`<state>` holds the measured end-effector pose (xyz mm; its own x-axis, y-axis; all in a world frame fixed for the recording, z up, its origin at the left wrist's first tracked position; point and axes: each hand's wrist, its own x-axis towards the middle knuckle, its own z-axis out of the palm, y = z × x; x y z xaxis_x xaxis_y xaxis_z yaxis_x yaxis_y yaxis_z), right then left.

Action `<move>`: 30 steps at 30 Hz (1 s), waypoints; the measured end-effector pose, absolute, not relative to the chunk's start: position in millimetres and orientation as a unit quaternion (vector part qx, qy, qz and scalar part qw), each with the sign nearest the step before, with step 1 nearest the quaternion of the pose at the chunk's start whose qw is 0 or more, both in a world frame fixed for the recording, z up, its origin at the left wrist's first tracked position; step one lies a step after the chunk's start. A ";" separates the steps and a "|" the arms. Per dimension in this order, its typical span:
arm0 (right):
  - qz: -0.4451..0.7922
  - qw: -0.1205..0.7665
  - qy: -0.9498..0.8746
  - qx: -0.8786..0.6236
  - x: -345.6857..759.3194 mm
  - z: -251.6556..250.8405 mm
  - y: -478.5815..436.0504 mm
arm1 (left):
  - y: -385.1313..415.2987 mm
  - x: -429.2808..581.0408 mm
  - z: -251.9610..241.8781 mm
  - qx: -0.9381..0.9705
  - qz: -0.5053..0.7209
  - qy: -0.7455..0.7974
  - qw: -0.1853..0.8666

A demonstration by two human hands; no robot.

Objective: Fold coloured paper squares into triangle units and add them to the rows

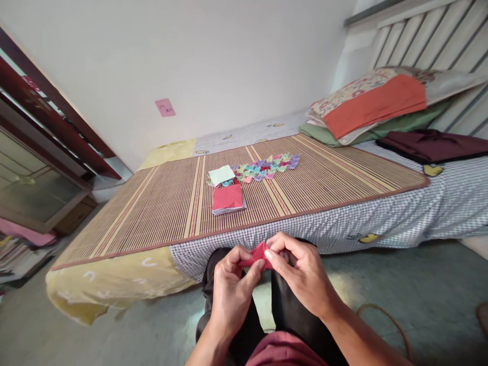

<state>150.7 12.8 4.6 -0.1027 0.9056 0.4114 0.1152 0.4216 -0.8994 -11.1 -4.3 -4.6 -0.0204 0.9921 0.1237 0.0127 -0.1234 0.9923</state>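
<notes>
My left hand (231,290) and my right hand (303,274) meet over my lap, and both pinch a small folded red paper (258,255) between thumbs and fingertips. Ahead of them, on the striped bamboo mat (152,208) on the bed, lies a stack of square paper with a red sheet on top (227,198). Behind that stack rest a pale green sheet (221,175) and a row of several small folded paper pieces in mixed colours (267,166).
The bed has a checked sheet (419,208) and a yellow cover (102,284) at its corner. Pillows (377,101) and a dark red cloth (434,144) lie at the right. A dark wooden frame (46,122) stands at the left by the wall. Grey floor (412,290) surrounds my legs.
</notes>
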 end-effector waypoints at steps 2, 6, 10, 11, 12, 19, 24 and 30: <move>0.358 0.545 -0.645 -0.398 150.2 4.4 12.4 | -5.1 -9.9 -5.2 0.516 0.540 0.476 0.463; 0.346 0.553 -0.641 -0.404 149.6 2.4 12.4 | -6.6 -7.0 -5.3 0.504 0.552 0.476 0.463; 0.332 0.560 -0.637 -0.413 148.9 1.5 12.6 | -5.9 -3.1 -4.1 0.476 0.570 0.463 0.484; 0.328 0.562 -0.636 -0.415 148.6 1.6 12.6 | -5.5 -2.2 -3.6 0.469 0.573 0.459 0.491; 0.325 0.563 -0.636 -0.415 148.3 1.8 12.6 | -5.2 -1.4 -3.2 0.463 0.575 0.454 0.499; 0.334 0.562 -0.634 -0.413 147.4 2.2 11.8 | -6.9 1.8 -2.7 0.427 0.577 0.444 0.536; 0.337 0.565 -0.632 -0.410 147.9 1.3 13.3 | -7.9 5.9 -3.4 0.437 0.599 0.444 0.503; 0.349 0.569 -0.630 -0.397 149.3 1.1 13.9 | -8.1 8.1 -5.2 0.448 0.612 0.428 0.492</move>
